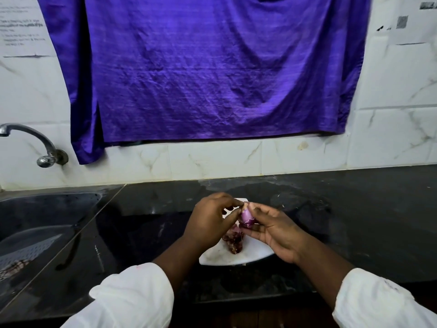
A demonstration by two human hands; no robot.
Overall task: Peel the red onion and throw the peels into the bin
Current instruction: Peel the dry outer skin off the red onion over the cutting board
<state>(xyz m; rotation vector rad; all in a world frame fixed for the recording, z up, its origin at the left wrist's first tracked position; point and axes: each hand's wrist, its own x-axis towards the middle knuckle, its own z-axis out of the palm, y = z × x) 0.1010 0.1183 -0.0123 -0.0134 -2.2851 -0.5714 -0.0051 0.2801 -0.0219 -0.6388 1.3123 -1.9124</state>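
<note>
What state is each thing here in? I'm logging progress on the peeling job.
red onion: partly peeled, held above the board by both hands
left hand: pinching skin at the onion's top
right hand: gripping the onion
peels: piled on the board, not binned
white board: flat on the counter
tap: no water running
purple cloth: hanging on the wall

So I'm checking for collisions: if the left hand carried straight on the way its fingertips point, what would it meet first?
The left hand points right, toward the red onion held by the right hand. It would meet the onion's top first; the fingertips look already at it, though depth is unclear.
</note>
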